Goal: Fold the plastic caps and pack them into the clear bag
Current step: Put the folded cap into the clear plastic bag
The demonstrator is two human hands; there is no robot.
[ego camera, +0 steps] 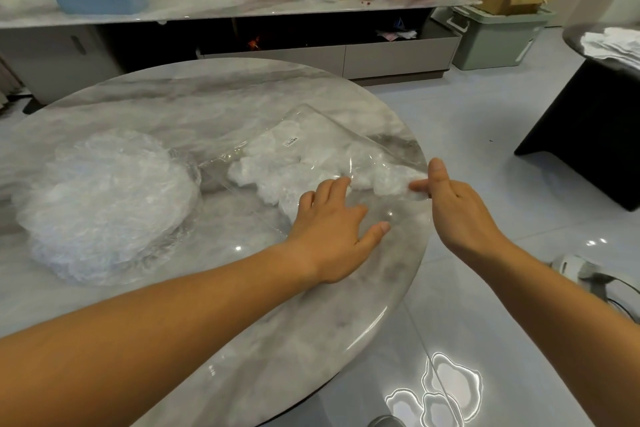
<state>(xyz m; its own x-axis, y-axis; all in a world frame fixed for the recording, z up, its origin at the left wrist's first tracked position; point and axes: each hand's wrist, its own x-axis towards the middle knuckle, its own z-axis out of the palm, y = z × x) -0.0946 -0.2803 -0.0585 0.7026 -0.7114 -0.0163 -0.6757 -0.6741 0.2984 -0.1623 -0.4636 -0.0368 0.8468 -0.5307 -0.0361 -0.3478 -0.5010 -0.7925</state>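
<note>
The clear bag, stuffed with folded caps, lies on the right of the tabletop. I have my left hand flat on it, fingers spread, while my right hand pinches its edge. A pile of unfolded caps sits at left.

Soft, even indoor light, moderately bright; shadows faint. Hard lamp glare on glossy floor tiles; small highlights on marble table and clear bag. Wide-angle bowing curves the sideboard. Detail slightly soft throughout.
</note>
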